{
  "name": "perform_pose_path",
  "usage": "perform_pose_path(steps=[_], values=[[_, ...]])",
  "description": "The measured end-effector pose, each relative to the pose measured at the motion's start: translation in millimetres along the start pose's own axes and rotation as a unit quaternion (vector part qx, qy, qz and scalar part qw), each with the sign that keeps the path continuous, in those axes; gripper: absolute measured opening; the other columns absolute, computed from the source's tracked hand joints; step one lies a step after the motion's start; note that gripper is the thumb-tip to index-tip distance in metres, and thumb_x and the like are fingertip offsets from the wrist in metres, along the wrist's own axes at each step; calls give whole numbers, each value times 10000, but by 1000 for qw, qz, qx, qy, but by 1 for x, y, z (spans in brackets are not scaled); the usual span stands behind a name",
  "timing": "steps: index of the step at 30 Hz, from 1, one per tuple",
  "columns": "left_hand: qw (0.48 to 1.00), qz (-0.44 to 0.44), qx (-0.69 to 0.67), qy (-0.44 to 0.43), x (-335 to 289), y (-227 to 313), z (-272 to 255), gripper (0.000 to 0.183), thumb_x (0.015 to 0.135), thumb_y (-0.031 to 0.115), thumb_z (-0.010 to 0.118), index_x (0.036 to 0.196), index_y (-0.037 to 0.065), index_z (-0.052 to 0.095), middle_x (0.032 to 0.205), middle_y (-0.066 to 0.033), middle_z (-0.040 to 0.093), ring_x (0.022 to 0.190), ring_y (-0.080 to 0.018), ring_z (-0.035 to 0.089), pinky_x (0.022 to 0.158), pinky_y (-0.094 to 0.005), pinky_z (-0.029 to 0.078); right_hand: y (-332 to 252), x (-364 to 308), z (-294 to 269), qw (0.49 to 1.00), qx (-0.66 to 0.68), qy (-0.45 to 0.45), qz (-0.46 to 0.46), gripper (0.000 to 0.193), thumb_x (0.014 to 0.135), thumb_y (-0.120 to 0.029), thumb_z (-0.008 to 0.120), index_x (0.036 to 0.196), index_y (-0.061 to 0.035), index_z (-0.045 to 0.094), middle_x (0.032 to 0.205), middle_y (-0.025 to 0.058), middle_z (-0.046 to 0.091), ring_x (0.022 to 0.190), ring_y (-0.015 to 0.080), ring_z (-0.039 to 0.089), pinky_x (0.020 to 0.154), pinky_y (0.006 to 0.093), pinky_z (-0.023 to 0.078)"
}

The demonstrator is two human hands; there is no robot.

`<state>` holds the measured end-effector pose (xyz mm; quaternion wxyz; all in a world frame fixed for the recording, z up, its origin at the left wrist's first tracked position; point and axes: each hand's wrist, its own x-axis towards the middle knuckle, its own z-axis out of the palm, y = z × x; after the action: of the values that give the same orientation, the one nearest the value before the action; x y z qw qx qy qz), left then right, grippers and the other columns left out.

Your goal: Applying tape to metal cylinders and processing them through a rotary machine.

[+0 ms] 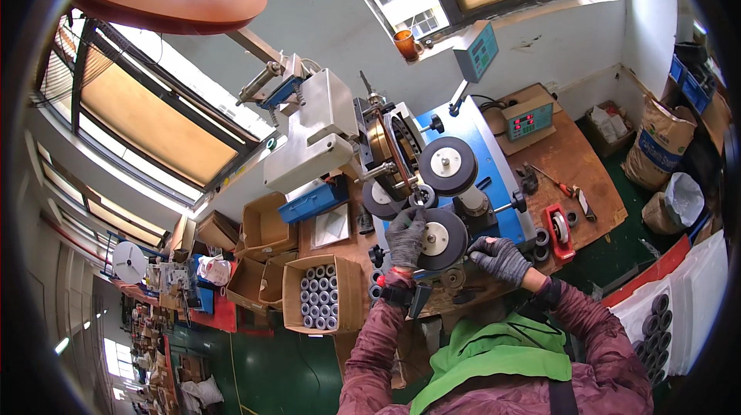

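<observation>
A small grey ring core (423,196) sits among three dark rollers on a winding machine. My left hand (405,237), in a grey glove, reaches up beside the front roller (441,239); its closed fingertips are at the ring core's lower edge. Over the machine's front right edge is my right hand (502,259), also gloved, with its fingers curled together and one bare fingertip showing. What those fingers pinch, if anything, is too small to make out. Behind the ring core stands the machine's upright winding head (386,145). A larger roller (448,166) lies to the right.
An open carton (356,295) of ring cores stands left of my left arm, near a blue bin (315,200). On the right are a display box (528,121), a red tape dispenser (559,231) and a screwdriver (559,183). More dark rings (656,330) lie at lower right.
</observation>
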<state>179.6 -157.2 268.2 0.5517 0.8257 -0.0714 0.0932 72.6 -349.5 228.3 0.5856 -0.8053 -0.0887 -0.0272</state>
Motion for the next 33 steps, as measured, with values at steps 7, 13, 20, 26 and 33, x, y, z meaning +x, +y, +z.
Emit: perform_pose_path(steps=[7, 13, 20, 26, 33], values=[[998, 5, 52, 35, 1, -3, 4, 250, 834, 239, 613, 917, 5, 649, 674, -62, 624, 609, -89, 540, 572, -262, 436, 3, 12, -15, 999, 17, -22, 15, 141, 792, -181, 583, 866, -65, 609, 779, 114, 609, 719, 268, 591, 662, 339, 469], [998, 7, 3, 55, -5, -7, 7, 262, 835, 240, 613, 919, -6, 645, 714, -74, 626, 613, -95, 541, 578, -262, 438, 11, 18, -17, 999, 24, -33, 9, 139, 800, -183, 580, 867, -65, 611, 763, 112, 609, 708, 257, 589, 660, 336, 468], [999, -13, 11, 48, 4, -5, 12, 221, 832, 204, 614, 923, 5, 645, 720, -51, 621, 626, -79, 534, 569, -242, 433, 15, 26, -22, 998, 9, -51, 19, 140, 807, -179, 579, 874, -61, 610, 743, 116, 610, 683, 236, 589, 649, 331, 468], [998, -39, -38, 21, 6, -3, 7, 211, 832, 189, 614, 925, 3, 645, 719, -45, 621, 621, -72, 519, 571, -239, 435, 10, 50, -33, 999, 18, -38, -19, 147, 808, -180, 581, 875, -51, 605, 738, 122, 613, 667, 227, 590, 652, 327, 470], [997, -31, -62, 22, 8, -2, 13, 186, 839, 142, 603, 952, -2, 636, 757, -17, 610, 644, -64, 509, 580, -224, 430, 18, 62, -31, 998, 36, -41, -25, 153, 796, -174, 591, 883, -48, 603, 771, 127, 618, 710, 254, 597, 671, 329, 469]])
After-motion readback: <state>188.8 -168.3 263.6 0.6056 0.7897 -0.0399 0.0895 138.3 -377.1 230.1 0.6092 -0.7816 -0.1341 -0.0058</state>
